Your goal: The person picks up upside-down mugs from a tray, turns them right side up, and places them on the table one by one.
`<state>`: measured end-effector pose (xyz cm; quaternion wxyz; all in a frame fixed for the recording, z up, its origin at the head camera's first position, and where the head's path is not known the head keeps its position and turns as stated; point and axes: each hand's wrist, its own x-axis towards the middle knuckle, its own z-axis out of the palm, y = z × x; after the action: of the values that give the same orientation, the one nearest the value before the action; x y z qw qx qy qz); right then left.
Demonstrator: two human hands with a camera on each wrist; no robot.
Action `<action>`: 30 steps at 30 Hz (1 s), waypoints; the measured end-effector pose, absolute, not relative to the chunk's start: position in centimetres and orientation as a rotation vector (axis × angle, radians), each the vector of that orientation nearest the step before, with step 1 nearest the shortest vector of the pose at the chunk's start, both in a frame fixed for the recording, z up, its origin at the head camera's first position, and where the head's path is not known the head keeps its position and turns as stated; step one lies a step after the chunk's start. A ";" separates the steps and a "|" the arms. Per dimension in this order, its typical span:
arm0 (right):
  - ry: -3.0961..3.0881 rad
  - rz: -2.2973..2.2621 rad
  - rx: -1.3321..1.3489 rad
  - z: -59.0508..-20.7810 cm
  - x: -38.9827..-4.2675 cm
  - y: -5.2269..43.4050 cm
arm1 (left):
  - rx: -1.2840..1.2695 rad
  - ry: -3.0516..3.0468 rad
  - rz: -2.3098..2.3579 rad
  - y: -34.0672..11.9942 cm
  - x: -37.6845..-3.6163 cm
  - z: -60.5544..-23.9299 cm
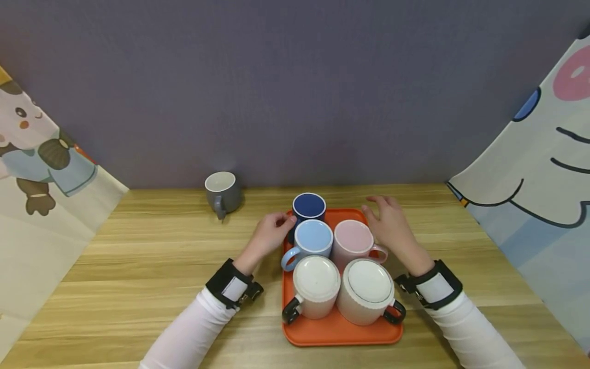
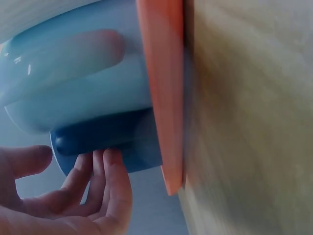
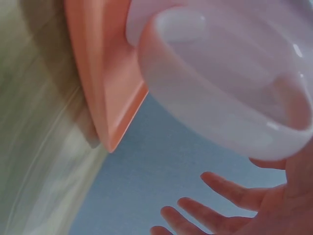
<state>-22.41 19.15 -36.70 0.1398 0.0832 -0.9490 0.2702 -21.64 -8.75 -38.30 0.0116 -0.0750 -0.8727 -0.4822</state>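
Head view shows a wooden surface (image 1: 138, 266) against a grey wall, patterned cloths at both frame edges. At lower centre an orange tray (image 1: 341, 333) holds five mugs. The left hand (image 1: 269, 236) fingers touch the dark blue mug (image 1: 309, 206) at the tray's far edge. The right hand (image 1: 392, 225), fingers relaxed, holds nothing beside the pink mug (image 1: 352, 238). A grey mug (image 1: 223, 190) stands apart, upper left; bare wood lies around.
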 end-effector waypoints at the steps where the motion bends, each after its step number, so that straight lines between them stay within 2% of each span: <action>1: -2.744 0.779 0.240 -36.7 -22.4 19.1 | -0.234 -2.733 -1.513 -8.7 -21.6 -38.3; 13: -2.776 0.800 0.251 -35.9 -22.5 17.8 | -0.236 -2.700 -1.625 -8.3 -21.5 -38.8; 30: -2.798 0.807 0.243 -35.6 -22.4 17.4 | -0.103 -2.566 -1.865 -8.0 -21.6 -39.2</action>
<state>-22.38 17.44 -35.61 0.1094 0.0825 -0.9518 0.2743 -21.58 -7.99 -39.21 -0.0161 -0.0323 -0.8085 -0.5874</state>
